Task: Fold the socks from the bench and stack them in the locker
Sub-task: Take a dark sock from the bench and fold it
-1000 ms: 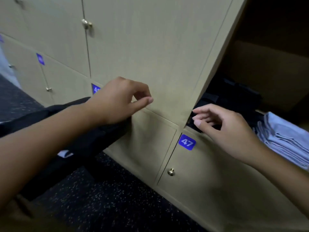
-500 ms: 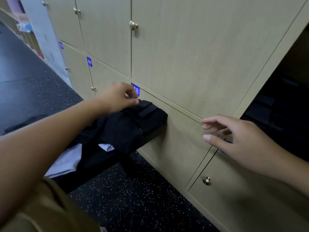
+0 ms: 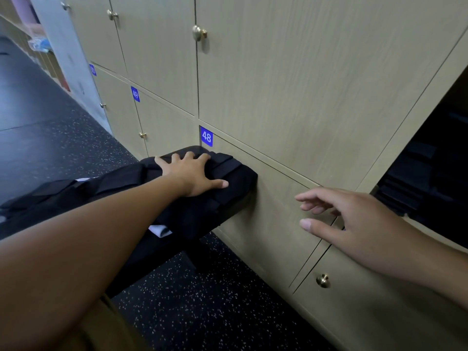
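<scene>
Left hand (image 3: 192, 174) lay flat on the pile of black socks (image 3: 202, 198) at the end of the bench (image 3: 162, 252), center of frame. Fingers spread wide, thumb out toward the right, palm pressing the fabric; its grip was splayed and curled round nothing. Left forearm ran in from lower left across the bench.

Right hand (image 3: 354, 224) hung in the air at right center, in front of the beige locker doors, touching nothing. Grip loose and spread, fingers slightly bent and pointing left, thumb below them, nothing held.

The socks were dark, bunched and layered, so single pairs could not be told apart. They covered the near end of the bench, which sat just beside the locker wall under the blue tag 48 (image 3: 206, 136). More dark cloth trailed along the bench toward the left edge. A bit of white fabric (image 3: 159, 229) stuck out under the black pile on the near side.

Open locker (image 3: 430, 173) at the right edge of frame, interior dark, with dark folded items stacked inside; could not tell what they were.

Blue tag 49 (image 3: 135, 94) at upper left on another door. Brass knob (image 3: 323, 280) at lower right, another knob (image 3: 199, 33) near top center. Black speckled floor (image 3: 202, 312) below the bench.
</scene>
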The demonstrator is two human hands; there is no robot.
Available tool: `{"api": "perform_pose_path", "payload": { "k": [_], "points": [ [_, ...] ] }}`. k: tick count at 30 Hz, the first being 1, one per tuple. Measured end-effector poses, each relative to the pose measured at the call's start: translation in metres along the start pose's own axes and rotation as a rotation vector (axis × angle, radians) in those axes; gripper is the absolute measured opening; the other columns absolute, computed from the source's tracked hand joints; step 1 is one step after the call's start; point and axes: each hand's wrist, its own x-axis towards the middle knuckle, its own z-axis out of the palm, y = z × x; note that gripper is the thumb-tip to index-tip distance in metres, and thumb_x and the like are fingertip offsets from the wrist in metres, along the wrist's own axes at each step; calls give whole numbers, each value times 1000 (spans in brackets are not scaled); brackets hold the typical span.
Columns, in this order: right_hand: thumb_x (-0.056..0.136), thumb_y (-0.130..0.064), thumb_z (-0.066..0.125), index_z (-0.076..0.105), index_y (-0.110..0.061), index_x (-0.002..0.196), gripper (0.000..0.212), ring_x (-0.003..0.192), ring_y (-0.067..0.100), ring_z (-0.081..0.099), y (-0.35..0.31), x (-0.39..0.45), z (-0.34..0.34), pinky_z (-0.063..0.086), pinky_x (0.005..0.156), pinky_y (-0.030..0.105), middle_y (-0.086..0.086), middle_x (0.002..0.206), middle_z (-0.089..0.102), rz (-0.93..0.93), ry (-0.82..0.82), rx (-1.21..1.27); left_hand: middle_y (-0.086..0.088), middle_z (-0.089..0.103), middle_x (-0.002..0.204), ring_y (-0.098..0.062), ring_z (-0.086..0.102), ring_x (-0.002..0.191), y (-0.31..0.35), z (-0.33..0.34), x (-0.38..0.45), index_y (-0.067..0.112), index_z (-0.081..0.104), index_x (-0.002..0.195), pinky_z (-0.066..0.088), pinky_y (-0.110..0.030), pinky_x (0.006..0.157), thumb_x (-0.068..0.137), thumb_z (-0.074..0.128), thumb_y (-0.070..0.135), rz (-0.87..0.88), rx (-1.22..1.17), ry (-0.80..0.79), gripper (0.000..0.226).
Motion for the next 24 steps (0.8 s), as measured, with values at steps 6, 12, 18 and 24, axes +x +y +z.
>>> {"api": "perform_pose_path", "payload": {
  "k": [6,12,18,24],
  "points": [
    [86,-55,62,61,-47,121,35,111,-13,56,5,2,-1,40,76,10,-31,111,64,8,-17,4,-4,61,130,-33,55,122,3,3,1,25,52,133,37,-52,105,91,46,69,91,26,186,61],
    [85,-54,63,63,-45,118,33,108,-11,58,1,4,-2,48,90,18,-29,107,66,24,-14,21,-11,68,110,-38,61,101,-1,-7,-3,18,64,112,47,-39,76,100,49,32,159,-105,355,24],
    [89,-44,69,68,-41,110,22,97,-7,66,-10,7,-1,52,89,22,-25,104,69,130,1,229,-7,68,93,-34,59,88,8,-36,-17,19,63,101,40,-38,65,100,51,34,208,-259,432,19],
    [96,-44,57,71,-26,112,28,94,7,74,-27,14,-12,58,94,38,-10,103,77,329,8,669,9,69,91,-15,61,84,36,-68,-56,26,70,106,50,-39,76,99,59,25,513,-497,488,14]
  ]
}}
